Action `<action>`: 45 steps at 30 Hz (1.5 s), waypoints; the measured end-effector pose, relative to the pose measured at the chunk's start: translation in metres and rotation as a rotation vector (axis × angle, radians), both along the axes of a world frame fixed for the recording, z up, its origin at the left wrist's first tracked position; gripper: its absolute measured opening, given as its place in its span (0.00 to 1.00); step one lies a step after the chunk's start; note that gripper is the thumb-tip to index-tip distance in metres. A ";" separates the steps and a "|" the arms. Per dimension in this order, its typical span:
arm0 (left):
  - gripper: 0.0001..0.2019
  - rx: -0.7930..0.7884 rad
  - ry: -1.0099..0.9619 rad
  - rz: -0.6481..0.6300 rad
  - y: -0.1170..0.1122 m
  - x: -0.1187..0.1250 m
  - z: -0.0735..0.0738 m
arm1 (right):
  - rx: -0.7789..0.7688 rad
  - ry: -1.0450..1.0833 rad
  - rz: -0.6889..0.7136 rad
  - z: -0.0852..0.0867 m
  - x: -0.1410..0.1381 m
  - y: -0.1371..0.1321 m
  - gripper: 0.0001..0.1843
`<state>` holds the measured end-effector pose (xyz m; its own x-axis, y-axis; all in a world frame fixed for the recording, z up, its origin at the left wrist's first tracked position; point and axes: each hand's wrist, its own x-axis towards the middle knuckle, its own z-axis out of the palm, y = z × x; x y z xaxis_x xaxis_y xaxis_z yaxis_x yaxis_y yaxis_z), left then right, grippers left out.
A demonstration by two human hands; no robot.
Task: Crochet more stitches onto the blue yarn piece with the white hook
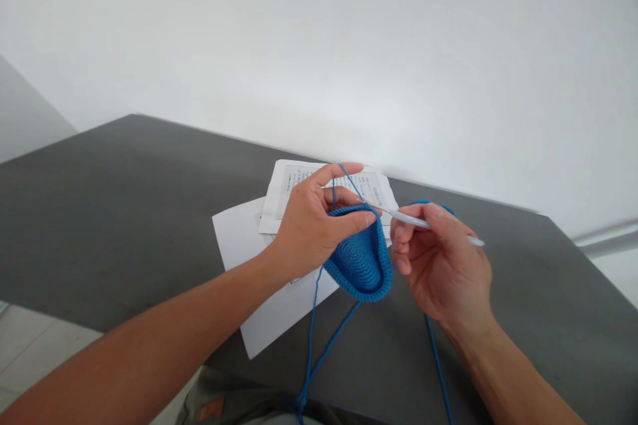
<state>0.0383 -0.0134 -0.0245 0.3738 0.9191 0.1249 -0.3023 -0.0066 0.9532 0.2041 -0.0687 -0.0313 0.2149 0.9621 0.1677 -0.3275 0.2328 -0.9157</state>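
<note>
My left hand (314, 222) pinches the upper rim of a round blue crocheted piece (361, 259), thumb on its edge, with the index finger stretched out and blue yarn (349, 178) running over it. My right hand (438, 259) is closed on a white crochet hook (428, 224), held like a pencil. The hook's metal tip meets the piece's rim beside my left thumb. More blue yarn strands (313, 339) hang from the work down toward my lap. Both hands hover above the table.
A dark grey table (124, 212) lies under the hands, its near edge at lower left. Two white paper sheets (239, 239), the upper one printed (294, 182), lie under my left hand. A white wall rises behind the table.
</note>
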 end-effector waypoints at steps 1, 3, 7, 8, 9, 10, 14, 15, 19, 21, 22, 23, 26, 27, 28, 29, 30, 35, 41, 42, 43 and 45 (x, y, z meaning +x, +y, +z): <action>0.33 -0.009 -0.009 -0.004 0.000 0.000 0.000 | -0.001 0.003 0.010 -0.001 -0.001 0.000 0.12; 0.33 -0.027 -0.021 -0.011 0.000 -0.001 0.000 | 0.020 -0.011 0.012 -0.003 -0.004 -0.001 0.12; 0.33 -0.055 -0.036 -0.001 0.000 -0.002 0.000 | 0.063 -0.064 -0.019 -0.003 -0.006 -0.004 0.11; 0.33 -0.057 -0.035 0.002 0.000 -0.002 0.000 | 0.061 -0.070 -0.028 -0.003 -0.006 -0.004 0.11; 0.33 -0.057 -0.034 0.004 0.000 -0.003 0.000 | 0.057 -0.074 -0.035 -0.003 -0.006 -0.005 0.11; 0.32 -0.058 -0.032 0.004 0.000 -0.003 0.000 | 0.052 -0.077 -0.040 -0.002 -0.006 -0.005 0.11; 0.30 -0.063 -0.035 -0.014 0.000 -0.004 0.001 | 0.061 -0.076 -0.040 -0.001 -0.005 -0.005 0.12; 0.30 -0.064 -0.036 -0.019 0.000 -0.004 0.001 | 0.065 -0.079 -0.036 -0.001 -0.004 -0.004 0.12; 0.30 -0.073 -0.025 -0.021 -0.001 -0.005 0.003 | 0.076 -0.109 -0.007 0.000 -0.001 -0.003 0.12; 0.30 -0.071 -0.015 -0.016 -0.001 -0.005 0.003 | 0.085 -0.100 0.022 0.000 0.000 -0.002 0.11; 0.30 -0.069 -0.009 -0.015 -0.001 -0.005 0.003 | 0.091 -0.091 0.039 0.000 0.001 -0.002 0.10; 0.30 -0.066 -0.005 -0.014 -0.001 -0.004 0.003 | 0.098 -0.084 0.054 0.000 0.001 -0.002 0.09; 0.29 -0.057 0.002 -0.010 0.000 -0.004 0.003 | 0.119 -0.079 0.081 0.000 0.003 -0.002 0.08; 0.29 -0.054 0.004 -0.009 0.000 -0.004 0.003 | 0.128 -0.080 0.081 -0.001 0.004 -0.002 0.08; 0.29 -0.050 0.007 -0.009 -0.001 -0.004 0.003 | 0.139 -0.082 0.078 -0.001 0.005 -0.003 0.09; 0.29 -0.047 0.009 -0.011 -0.001 -0.004 0.003 | 0.150 -0.084 0.074 -0.001 0.005 -0.003 0.09; 0.29 -0.046 0.011 -0.015 -0.001 -0.004 0.004 | 0.159 -0.089 0.069 -0.001 0.005 -0.003 0.10; 0.28 -0.051 0.021 -0.032 -0.002 -0.003 0.005 | 0.140 -0.075 0.064 0.001 0.004 -0.001 0.09; 0.28 -0.048 0.050 -0.086 -0.003 -0.002 0.005 | 0.015 0.037 0.135 0.000 0.005 0.001 0.08; 0.28 -0.048 0.057 -0.092 -0.003 -0.002 0.005 | 0.015 0.030 0.141 0.000 0.007 0.002 0.08; 0.28 -0.048 0.063 -0.096 -0.003 -0.002 0.005 | 0.022 0.016 0.142 -0.001 0.009 0.002 0.08; 0.28 -0.047 0.076 -0.100 -0.004 -0.001 0.005 | 0.038 -0.019 0.130 0.000 0.013 0.002 0.08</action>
